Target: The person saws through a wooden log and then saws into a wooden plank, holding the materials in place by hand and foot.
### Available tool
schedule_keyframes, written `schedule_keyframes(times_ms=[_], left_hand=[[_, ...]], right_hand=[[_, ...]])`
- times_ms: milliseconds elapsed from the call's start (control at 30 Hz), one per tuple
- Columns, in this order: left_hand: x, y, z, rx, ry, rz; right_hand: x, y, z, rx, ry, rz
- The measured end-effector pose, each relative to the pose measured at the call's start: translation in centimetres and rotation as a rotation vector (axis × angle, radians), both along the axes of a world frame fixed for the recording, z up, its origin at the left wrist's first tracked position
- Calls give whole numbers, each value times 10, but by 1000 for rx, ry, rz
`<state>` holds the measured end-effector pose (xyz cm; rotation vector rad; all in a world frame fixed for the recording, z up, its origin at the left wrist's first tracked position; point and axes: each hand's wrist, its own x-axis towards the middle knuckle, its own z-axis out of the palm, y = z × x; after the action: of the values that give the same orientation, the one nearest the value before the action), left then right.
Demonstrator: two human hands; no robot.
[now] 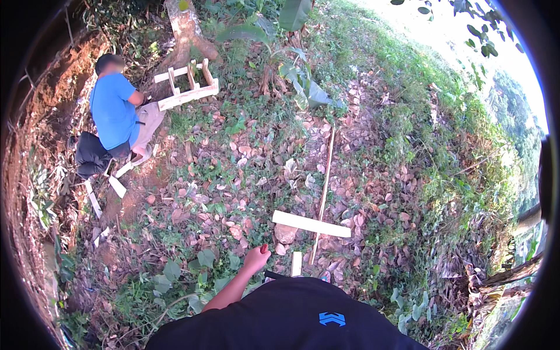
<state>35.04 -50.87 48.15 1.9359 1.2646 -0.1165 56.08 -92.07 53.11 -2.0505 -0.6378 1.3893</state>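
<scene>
My left hand (255, 259) is closed in a fist at the lower middle, in front of my dark shirt. From the top of the fist pokes the end of a small red object (264, 249); the rest is hidden in my fingers. Just right of that hand, a pale flat board (312, 224) lies crosswise over a long thin pole (328, 175) and a brown stone (285, 233). Close to my body stands or lies a short pale piece of wood (296, 263); I cannot tell which. My right hand does not show.
At the far left a person in a blue shirt (114, 108) sits beside a pale wooden frame (189, 95) near a tree trunk (186, 26). Wood offcuts (117, 186) lie behind them. Leaf litter and low plants cover the ground; a banana plant (309, 90) grows at the back.
</scene>
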Motion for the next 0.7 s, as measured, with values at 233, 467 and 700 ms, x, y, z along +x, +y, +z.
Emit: schedule_keyframes(times_ms=[233, 467, 700], left_hand=[[8, -12, -7, -21, -73, -63], [7, -12, -8, -40, -130, -92], [12, -22, 33, -77, 1, -119]], right_hand=[[4, -6, 17, -28, -54, 39], [1, -15, 33, -32, -73, 90], [33, -45, 33, -104, -174, 73]])
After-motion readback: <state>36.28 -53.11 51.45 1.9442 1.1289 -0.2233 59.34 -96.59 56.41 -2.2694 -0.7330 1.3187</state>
